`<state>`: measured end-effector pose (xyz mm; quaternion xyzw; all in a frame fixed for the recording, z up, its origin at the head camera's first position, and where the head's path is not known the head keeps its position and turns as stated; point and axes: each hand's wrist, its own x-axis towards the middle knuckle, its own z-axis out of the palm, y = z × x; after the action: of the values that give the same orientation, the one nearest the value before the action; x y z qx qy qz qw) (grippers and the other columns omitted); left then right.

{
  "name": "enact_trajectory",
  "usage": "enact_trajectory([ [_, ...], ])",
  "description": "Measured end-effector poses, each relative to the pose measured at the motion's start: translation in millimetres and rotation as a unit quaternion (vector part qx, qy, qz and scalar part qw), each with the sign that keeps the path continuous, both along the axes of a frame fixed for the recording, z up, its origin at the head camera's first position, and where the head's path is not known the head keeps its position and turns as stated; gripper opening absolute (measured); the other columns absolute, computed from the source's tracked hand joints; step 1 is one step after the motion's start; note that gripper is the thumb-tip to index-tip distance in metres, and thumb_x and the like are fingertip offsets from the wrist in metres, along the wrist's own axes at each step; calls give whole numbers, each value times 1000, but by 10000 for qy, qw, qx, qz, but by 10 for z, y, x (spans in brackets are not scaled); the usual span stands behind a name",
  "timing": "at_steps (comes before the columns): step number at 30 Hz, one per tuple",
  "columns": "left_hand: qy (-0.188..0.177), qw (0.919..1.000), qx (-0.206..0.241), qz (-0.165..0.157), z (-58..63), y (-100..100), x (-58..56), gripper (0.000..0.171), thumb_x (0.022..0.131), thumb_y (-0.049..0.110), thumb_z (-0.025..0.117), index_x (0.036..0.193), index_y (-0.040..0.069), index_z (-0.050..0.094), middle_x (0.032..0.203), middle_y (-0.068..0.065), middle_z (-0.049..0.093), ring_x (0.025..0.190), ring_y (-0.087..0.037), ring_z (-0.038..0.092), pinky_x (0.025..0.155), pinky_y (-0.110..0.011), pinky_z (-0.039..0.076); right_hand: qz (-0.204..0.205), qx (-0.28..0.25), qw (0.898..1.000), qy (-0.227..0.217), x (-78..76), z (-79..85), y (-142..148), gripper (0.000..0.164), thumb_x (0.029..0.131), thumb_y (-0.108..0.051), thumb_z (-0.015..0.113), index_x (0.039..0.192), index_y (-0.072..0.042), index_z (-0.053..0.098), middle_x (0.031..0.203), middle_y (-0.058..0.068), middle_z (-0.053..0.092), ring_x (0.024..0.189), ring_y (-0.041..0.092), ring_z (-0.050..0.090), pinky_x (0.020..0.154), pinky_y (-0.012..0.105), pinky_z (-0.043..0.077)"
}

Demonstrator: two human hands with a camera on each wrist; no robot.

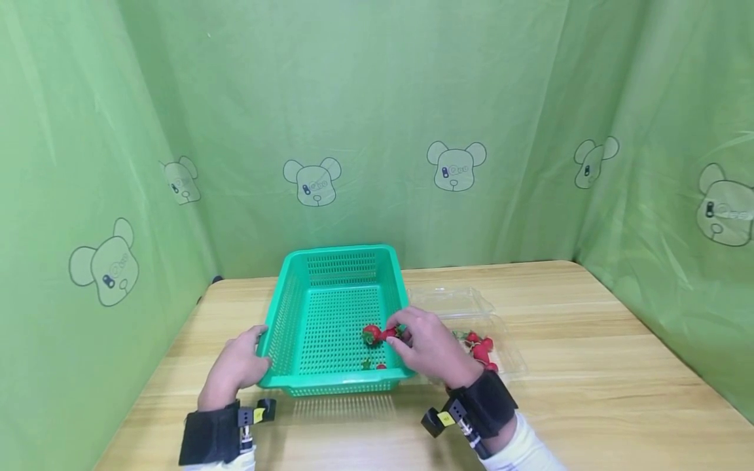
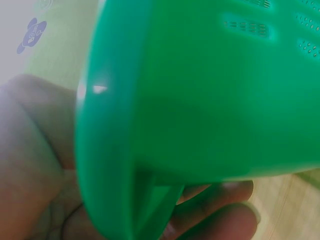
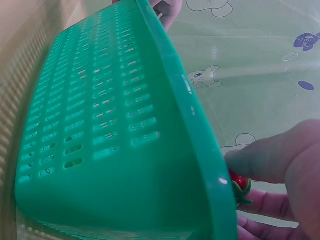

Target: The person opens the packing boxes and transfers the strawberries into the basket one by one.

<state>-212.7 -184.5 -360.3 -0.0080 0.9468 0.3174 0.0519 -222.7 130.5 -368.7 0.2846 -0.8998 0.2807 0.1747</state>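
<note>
A green perforated plastic basket (image 1: 336, 314) stands on the table, tilted a little in the head view. My left hand (image 1: 238, 360) grips its rim at the near left corner; in the left wrist view the fingers (image 2: 220, 215) curl beneath that rim. Over the basket's right side, my right hand (image 1: 432, 343) pinches a strawberry (image 3: 240, 180) with green leaves between thumb and fingers. Beside it in the basket is another strawberry (image 1: 371, 333). Part of a further red strawberry (image 1: 381, 366) and a leafy top show at the near wall.
To the right of the basket, a clear plastic box (image 1: 514, 347) with its lid (image 1: 450, 301) folded back holds several strawberries (image 1: 480, 353). My right forearm partly covers it. Green curtains (image 1: 377, 131) with bear prints surround the wooden table (image 1: 589, 366).
</note>
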Motion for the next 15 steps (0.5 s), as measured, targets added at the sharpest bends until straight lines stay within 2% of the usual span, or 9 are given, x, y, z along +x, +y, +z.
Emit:
enact_trajectory([
  [8,-16,10000,0,15,-14,-4,2,63,85,1,56,142,-7,29,122,-31,52,75,-24,56,63,-36,50,124,100,9998,153,-12,-50,-28,19,81,-13,72,99,-11,66,102,1,66,73,9,56,63,24,53],
  [12,-45,10000,5,29,-8,1,-2,63,86,2,56,143,-6,29,126,-32,50,78,-25,56,64,-37,50,222,132,9994,233,-13,-55,-36,20,80,-11,72,99,-9,67,103,3,67,75,10,57,66,27,54],
  [15,-56,10000,14,40,-2,6,-5,63,87,2,56,143,-6,29,129,-32,48,80,-26,56,65,-37,50,277,178,9990,309,-16,-52,-39,19,80,-11,72,98,-9,68,103,3,67,82,12,60,72,30,56],
])
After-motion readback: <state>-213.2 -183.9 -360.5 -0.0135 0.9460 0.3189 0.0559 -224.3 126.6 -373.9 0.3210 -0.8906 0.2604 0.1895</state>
